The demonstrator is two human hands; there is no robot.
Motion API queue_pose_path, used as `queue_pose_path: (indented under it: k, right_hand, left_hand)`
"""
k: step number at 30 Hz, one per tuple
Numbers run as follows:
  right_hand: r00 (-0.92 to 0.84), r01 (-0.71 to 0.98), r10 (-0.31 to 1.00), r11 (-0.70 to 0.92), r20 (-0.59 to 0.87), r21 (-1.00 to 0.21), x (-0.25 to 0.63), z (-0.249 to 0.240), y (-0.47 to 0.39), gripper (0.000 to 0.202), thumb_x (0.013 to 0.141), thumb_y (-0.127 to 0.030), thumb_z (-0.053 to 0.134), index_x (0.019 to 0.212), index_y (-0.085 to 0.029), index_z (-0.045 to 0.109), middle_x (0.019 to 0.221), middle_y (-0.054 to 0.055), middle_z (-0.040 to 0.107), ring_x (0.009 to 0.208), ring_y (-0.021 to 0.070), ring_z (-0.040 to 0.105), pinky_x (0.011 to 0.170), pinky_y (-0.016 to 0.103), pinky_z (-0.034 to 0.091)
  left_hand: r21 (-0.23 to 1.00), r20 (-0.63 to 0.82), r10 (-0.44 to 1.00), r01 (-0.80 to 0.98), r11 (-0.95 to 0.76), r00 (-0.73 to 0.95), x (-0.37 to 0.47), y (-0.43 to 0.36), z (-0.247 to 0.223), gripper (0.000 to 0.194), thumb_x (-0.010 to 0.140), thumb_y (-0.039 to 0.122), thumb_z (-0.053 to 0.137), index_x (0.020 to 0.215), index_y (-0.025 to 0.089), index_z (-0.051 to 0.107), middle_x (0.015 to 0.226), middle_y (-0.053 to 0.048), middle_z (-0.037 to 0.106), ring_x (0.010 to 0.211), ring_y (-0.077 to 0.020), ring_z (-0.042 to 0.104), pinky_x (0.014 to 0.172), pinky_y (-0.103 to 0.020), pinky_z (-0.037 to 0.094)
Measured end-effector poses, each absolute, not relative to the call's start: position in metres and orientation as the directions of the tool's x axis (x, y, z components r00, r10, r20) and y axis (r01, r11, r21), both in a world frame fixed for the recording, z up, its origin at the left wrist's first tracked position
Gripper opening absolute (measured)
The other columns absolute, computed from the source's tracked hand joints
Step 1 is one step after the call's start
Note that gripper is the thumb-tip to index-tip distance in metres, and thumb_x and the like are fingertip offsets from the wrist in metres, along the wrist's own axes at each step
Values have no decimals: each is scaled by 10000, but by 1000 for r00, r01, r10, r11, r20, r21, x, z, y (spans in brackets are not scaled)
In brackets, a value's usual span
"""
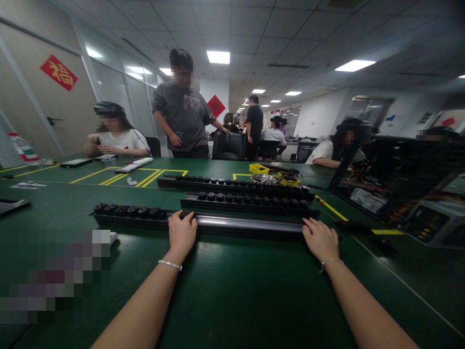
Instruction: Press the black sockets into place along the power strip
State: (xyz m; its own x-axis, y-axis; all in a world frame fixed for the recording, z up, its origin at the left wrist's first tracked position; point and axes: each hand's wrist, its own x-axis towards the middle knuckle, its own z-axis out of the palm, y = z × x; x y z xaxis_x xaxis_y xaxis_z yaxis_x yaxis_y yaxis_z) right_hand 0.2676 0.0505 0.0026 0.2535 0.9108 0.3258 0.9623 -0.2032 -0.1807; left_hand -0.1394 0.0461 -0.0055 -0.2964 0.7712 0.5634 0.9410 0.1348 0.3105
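Note:
A long black rail (250,226) lies across the green table in front of me, with a row of black round parts (131,212) along its left portion and a bare, shiny channel to the right. My left hand (182,233) is on the rail near its middle, its fingers around a black part (186,213) at the row's right end. Over the rail's right end rests my right hand (321,239), fingers bent over the edge. Behind it lie two similar rails, a nearer one (250,205) and a farther one (174,183), both bearing black parts.
On the green table (232,286) are a yellow tray (259,168), a metal dish (264,179) and yellow tape lines. An open black computer case (381,174) and a power supply (436,224) stand at the right. Beyond the table a person (185,116) stands beside a black chair (228,146).

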Motion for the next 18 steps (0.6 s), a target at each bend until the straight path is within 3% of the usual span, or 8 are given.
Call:
queue_pose_path:
  k: [18]
  right_hand:
    - [262,961,903,-212,341,-176,267,1,50,532,861,-425,215,1257,-242,520,1347,33,472,1255,235,364,1038,484,226]
  left_hand:
    - [298,580,768,948,112,-273,-138,45,-5,339,820,268,437,1035,183,686,1118,-154,530,1104,-282,475,981,-418,365]
